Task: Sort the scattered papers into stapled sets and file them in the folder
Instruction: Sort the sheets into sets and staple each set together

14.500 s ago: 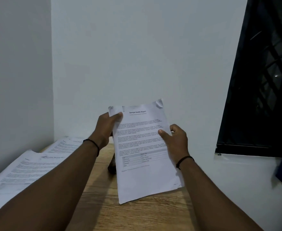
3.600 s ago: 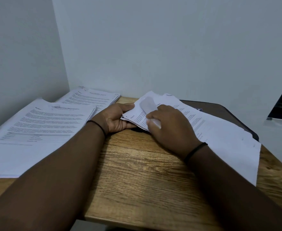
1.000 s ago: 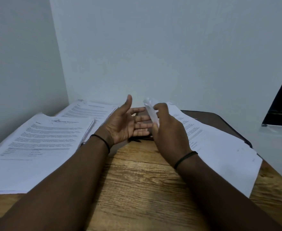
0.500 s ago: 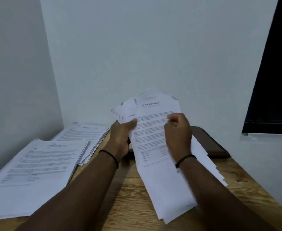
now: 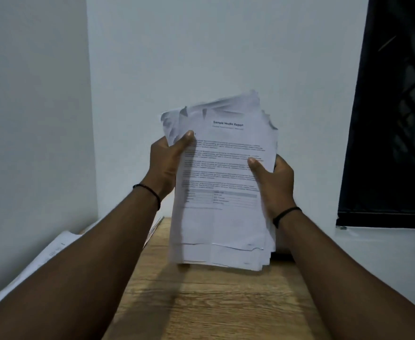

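A thick stack of printed papers [image 5: 222,187], its top sheet headed "Sample Health Report", stands upright in front of me with its lower edge close above the wooden table [image 5: 213,303]. My left hand [image 5: 166,163] grips its upper left edge, thumb on the front page. My right hand [image 5: 272,177] grips the right edge, thumb on the front. The sheets are unevenly aligned, with curled corners fanned out at the top left. The folder is mostly hidden behind the stack; only a dark sliver [image 5: 281,255] shows at its lower right.
Another pile of printed papers [image 5: 42,261] lies on the table's left side, partly hidden by my left forearm. White walls close the corner on the left and behind. A dark window [image 5: 395,119] with a sill is at the right.
Both hands have raised the stack higher and set it more upright, squaring it between them. The camera has tilted up, so the left piles and the folder are mostly out of sight.
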